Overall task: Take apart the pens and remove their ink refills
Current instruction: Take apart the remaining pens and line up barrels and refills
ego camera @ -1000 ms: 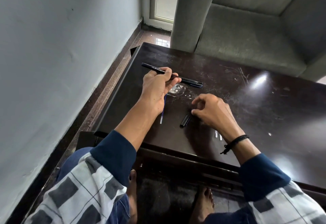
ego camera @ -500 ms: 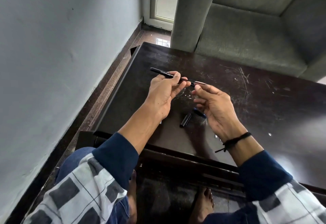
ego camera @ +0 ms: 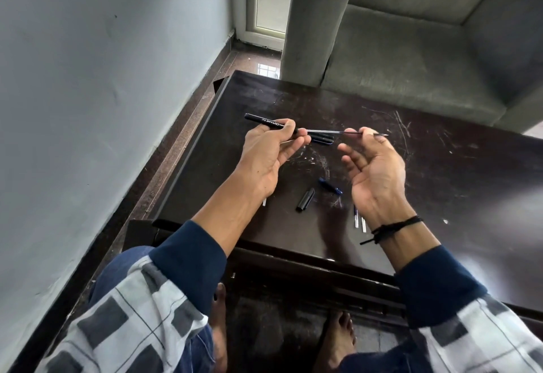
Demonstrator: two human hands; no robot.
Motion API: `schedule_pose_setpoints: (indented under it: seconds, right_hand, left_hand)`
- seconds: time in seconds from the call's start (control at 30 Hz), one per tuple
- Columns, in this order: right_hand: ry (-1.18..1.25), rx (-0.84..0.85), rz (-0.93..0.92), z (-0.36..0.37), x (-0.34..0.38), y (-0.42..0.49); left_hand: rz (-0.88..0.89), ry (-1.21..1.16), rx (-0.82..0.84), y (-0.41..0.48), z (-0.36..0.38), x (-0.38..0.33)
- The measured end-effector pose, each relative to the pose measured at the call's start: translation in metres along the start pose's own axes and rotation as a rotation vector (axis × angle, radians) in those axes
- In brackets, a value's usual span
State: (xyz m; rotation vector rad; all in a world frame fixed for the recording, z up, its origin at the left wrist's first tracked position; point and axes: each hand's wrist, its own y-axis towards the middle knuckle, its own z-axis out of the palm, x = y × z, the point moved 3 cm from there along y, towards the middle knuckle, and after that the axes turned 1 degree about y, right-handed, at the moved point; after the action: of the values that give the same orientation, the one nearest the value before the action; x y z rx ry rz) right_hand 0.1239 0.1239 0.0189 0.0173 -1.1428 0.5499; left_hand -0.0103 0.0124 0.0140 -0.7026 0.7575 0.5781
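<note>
My left hand (ego camera: 269,152) grips a black pen barrel (ego camera: 264,120) above the dark table (ego camera: 440,184). A thin ink refill (ego camera: 332,131) sticks out of the barrel to the right, and my right hand (ego camera: 373,173) pinches its tip end between thumb and forefinger, palm up. Beneath the refill, another black pen part (ego camera: 321,138) lies on the table. A black cap (ego camera: 305,199) and a blue tip piece (ego camera: 330,186) lie between my wrists. Two clear refills (ego camera: 360,221) lie by my right wrist. One more refill end (ego camera: 264,202) peeks from under my left forearm.
A grey wall runs along the left, with a strip of floor (ego camera: 188,125) between it and the table. A grey sofa (ego camera: 411,58) stands behind the table's far edge. My bare feet (ego camera: 338,340) are under the table's near edge.
My right hand rose from the table to the pen's tip, took hold of the refill, and drew it out to the right. My left hand kept the barrel.
</note>
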Motion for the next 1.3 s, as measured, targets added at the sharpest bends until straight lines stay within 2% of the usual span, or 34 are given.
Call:
schedule_pose_setpoints:
  seconds: [0.17,0.5,0.8,1.3]
  right_hand:
    - [-0.063,-0.032,-0.103,-0.0017,0.0086,0.0006]
    - [-0.199,-0.026,-0.183,0.0014,0.0108,-0.0005]
    - [-0.312,-0.015,-0.223,0.0010,0.0114,0.0011]
    - [-0.345,0.011,-0.213,0.0013,0.0082,0.0043]
  left_hand:
    - [0.009,0.075,0.008,-0.0001,0.0005,0.0009]
    - [0.006,0.124,0.008,-0.0002,-0.0027,-0.0011]
    - [0.009,0.171,0.004,0.0001,-0.0039,-0.0025]
    - [0.004,0.211,0.022,-0.0015,-0.0044,-0.0028]
